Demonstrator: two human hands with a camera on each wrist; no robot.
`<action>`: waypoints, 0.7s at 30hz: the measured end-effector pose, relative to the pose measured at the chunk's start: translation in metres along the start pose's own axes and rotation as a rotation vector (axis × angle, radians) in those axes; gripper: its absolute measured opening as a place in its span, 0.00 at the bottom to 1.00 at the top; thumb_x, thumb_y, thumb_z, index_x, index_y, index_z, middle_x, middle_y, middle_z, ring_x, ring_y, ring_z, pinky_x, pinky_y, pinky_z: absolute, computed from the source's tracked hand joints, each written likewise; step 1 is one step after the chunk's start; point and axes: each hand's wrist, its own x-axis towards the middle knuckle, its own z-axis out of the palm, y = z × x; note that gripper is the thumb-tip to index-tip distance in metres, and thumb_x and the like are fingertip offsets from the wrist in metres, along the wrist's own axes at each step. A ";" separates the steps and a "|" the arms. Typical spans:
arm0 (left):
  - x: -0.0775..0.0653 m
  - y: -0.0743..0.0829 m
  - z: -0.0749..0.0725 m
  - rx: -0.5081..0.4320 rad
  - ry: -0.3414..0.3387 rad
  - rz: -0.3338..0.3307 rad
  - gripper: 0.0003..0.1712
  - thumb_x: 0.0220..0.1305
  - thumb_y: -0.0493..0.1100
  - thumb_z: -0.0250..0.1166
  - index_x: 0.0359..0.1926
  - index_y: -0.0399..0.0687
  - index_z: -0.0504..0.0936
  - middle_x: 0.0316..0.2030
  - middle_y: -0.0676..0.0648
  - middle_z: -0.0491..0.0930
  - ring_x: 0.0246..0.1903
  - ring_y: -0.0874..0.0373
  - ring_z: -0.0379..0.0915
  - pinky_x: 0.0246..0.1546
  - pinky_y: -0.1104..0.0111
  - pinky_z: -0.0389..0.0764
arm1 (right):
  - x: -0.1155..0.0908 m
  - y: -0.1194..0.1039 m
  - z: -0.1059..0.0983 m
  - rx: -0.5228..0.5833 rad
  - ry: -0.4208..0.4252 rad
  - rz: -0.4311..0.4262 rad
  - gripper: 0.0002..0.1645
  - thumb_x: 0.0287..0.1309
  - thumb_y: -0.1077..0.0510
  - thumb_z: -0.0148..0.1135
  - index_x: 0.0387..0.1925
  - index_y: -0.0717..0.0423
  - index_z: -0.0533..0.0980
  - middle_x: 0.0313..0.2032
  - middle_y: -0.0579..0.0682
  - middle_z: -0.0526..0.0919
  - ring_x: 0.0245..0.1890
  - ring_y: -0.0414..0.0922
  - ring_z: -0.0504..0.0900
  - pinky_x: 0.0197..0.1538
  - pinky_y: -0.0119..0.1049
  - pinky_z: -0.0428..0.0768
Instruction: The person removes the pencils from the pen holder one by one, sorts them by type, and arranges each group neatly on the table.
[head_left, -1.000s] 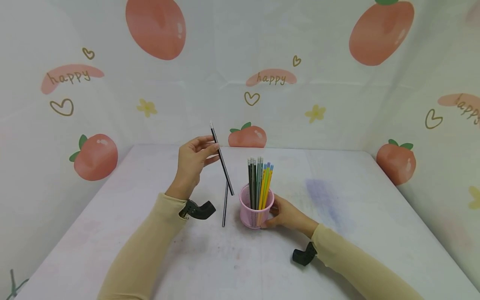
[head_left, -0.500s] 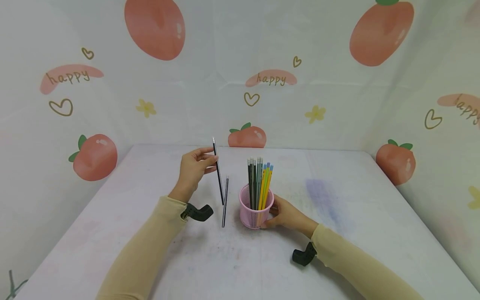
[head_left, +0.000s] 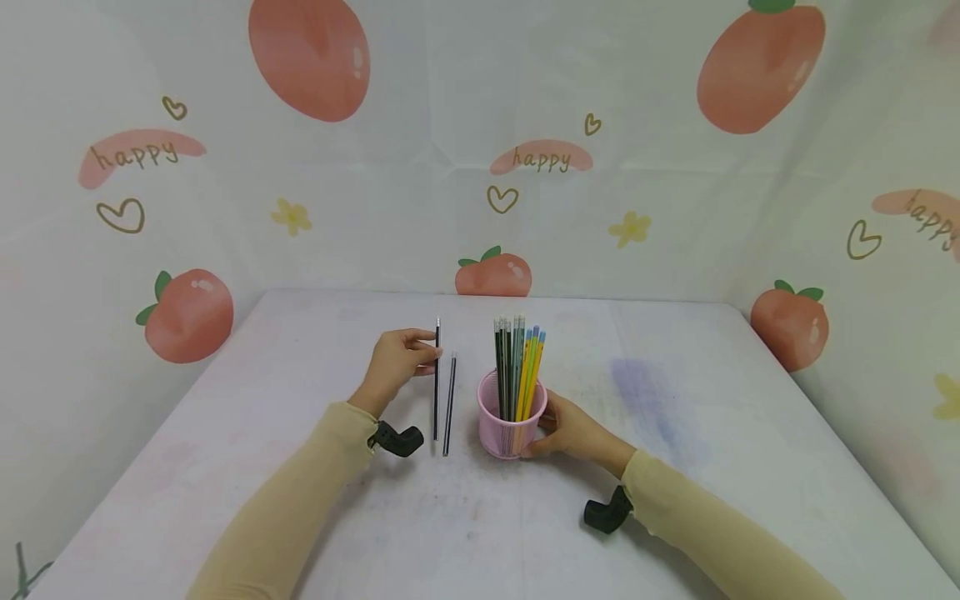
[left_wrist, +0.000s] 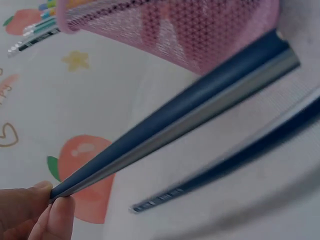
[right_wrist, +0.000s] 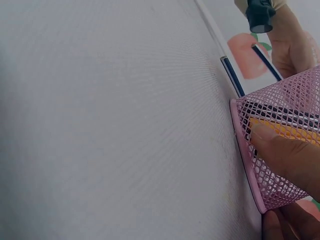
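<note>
My left hand (head_left: 397, 363) pinches a dark blue and grey striped pencil (head_left: 437, 392) near its eraser end, between thumb and fingers. In the left wrist view that pencil (left_wrist: 175, 117) slants away from the fingertips toward the upper right. Just right of it, a second dark striped pencil (head_left: 449, 408) lies on the table, roughly alongside. My right hand (head_left: 581, 432) grips the lower right side of a pink mesh pencil cup (head_left: 504, 437), thumb against the mesh in the right wrist view. Several pencils (head_left: 517, 367), black, grey-green and yellow, stand in the cup, erasers up.
The white table (head_left: 480, 533) carries a faint purple smudge (head_left: 648, 400) right of the cup. A white curtain (head_left: 420, 192) with peach prints rises behind and at both sides. Each wrist wears a black camera mount (head_left: 401, 440).
My left hand has come down and nearer with the pencil, which has swung from slanting across the lying pencil to standing left of it, nearly parallel. The right hand and cup stay put.
</note>
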 end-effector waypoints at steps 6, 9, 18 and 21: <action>0.004 -0.016 0.003 0.079 -0.032 -0.049 0.22 0.59 0.31 0.67 0.54 0.29 0.77 0.39 0.37 0.83 0.26 0.63 0.79 0.31 0.72 0.85 | 0.000 0.000 0.000 -0.005 0.004 0.009 0.61 0.40 0.69 0.76 0.73 0.64 0.51 0.68 0.63 0.65 0.67 0.61 0.66 0.70 0.54 0.63; 0.007 -0.024 0.005 0.148 -0.043 -0.059 0.21 0.58 0.32 0.68 0.53 0.30 0.79 0.37 0.38 0.84 0.23 0.64 0.78 0.29 0.72 0.84 | 0.000 0.000 0.000 -0.009 0.003 0.009 0.61 0.40 0.68 0.77 0.73 0.63 0.52 0.68 0.63 0.64 0.67 0.61 0.66 0.70 0.53 0.63; 0.016 -0.036 0.009 0.250 -0.042 -0.105 0.19 0.56 0.34 0.70 0.50 0.33 0.81 0.31 0.42 0.84 0.19 0.65 0.76 0.24 0.75 0.82 | 0.000 0.000 0.000 -0.005 0.001 0.009 0.60 0.41 0.68 0.76 0.72 0.64 0.52 0.68 0.63 0.64 0.67 0.61 0.66 0.70 0.54 0.62; 0.018 -0.038 0.009 0.284 -0.047 -0.113 0.19 0.56 0.34 0.70 0.50 0.34 0.81 0.31 0.42 0.84 0.19 0.65 0.75 0.23 0.75 0.82 | 0.000 0.000 0.000 -0.007 0.002 0.015 0.60 0.41 0.68 0.76 0.73 0.64 0.52 0.69 0.63 0.64 0.67 0.60 0.65 0.70 0.53 0.63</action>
